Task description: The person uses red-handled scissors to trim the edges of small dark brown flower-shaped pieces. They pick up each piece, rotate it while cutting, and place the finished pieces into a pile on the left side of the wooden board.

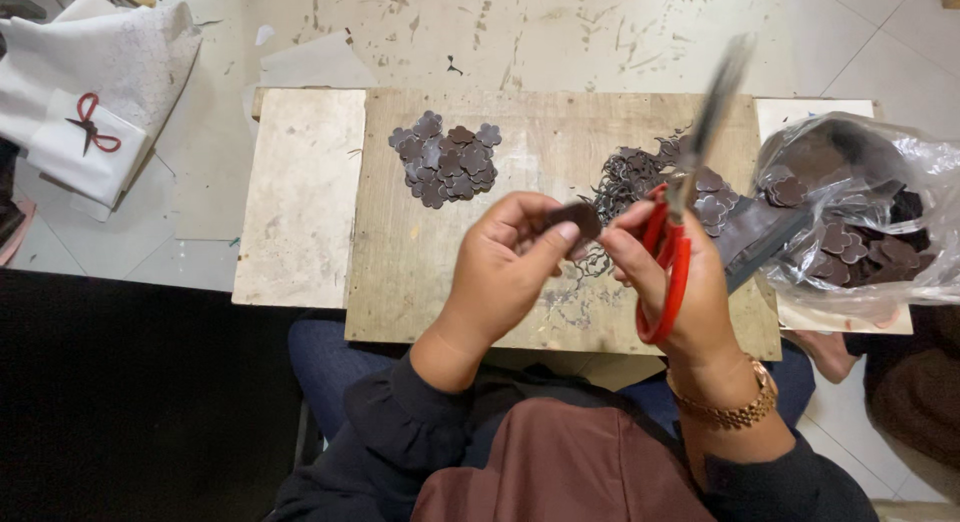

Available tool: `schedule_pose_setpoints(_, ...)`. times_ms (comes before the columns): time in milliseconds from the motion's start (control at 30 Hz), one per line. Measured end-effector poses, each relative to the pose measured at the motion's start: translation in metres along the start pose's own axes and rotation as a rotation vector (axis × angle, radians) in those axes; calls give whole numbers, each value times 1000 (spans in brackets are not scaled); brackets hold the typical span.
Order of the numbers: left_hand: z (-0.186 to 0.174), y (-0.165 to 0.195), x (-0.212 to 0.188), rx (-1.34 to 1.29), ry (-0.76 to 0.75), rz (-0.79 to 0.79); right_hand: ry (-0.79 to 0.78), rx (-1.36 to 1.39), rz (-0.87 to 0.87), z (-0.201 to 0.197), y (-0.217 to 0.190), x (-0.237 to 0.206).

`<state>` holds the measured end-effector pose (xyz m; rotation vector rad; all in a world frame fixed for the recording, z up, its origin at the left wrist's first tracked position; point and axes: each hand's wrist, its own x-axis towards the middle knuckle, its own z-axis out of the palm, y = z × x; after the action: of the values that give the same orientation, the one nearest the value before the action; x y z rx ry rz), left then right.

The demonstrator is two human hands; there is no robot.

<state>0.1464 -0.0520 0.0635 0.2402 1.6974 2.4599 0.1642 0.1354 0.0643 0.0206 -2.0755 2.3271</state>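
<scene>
My left hand [505,267] pinches a small dark brown leather piece [577,218] between thumb and fingers over a wooden board [420,272]. My right hand [680,292] grips red-handled scissors [668,272], whose blurred blades [712,107] point up and away. Both hands meet near the board's middle. A pile of brown flower-shaped cutouts [447,160] lies at the board's far left. Thin trimmings [630,177] are heaped behind my right hand.
A clear plastic bag [860,217] with more brown flower pieces sits at the right. A pale board [300,192] lies left of the wooden one. White cloth with a red string bow [92,127] rests on the tiled floor at far left.
</scene>
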Motion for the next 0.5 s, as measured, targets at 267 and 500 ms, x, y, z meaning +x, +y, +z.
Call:
schedule_pose_setpoints(267, -4, 8, 9, -82, 133, 9, -356, -125, 100, -6, 15, -17)
schedule_pose_setpoints(500, 0, 8, 10, -125, 177, 122, -497, -336, 22, 2, 10, -26)
